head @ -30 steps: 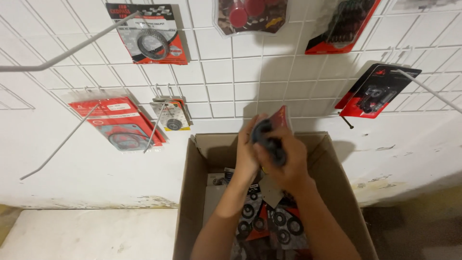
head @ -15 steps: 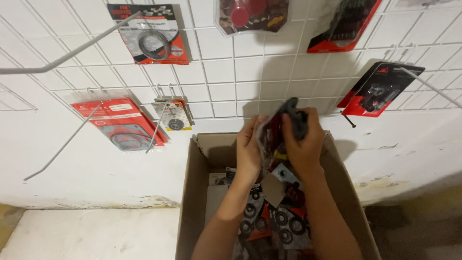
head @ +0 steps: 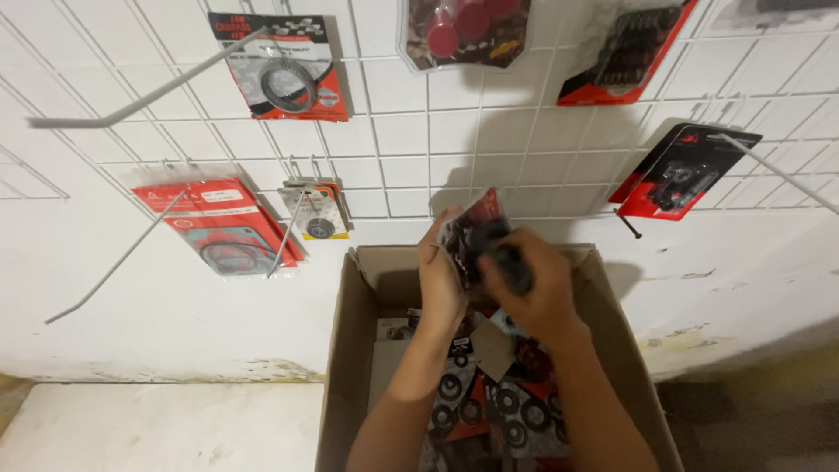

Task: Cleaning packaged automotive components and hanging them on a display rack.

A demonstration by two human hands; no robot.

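Observation:
Both hands are raised over an open cardboard box (head: 350,350). My left hand (head: 440,271) grips a red-and-black blister packet (head: 472,229) with dark round parts in it, held upright in front of the wall. My right hand (head: 529,284) closes on the same packet from the right, fingers around a dark part at its lower edge. Below my forearms the box holds several similar packets of black rings (head: 511,406) on red cards.
A white wire grid panel (head: 393,140) covers the wall, with long bare hooks at left (head: 140,100) and right (head: 778,170). Packets hang on it: red gasket packs (head: 218,225), a small bearing card (head: 316,214), a ring pack (head: 284,74), others along the top and right.
The packet and both hands have shifted slightly lower and left; my right hand has dropped from the packet's top right corner to its lower edge.

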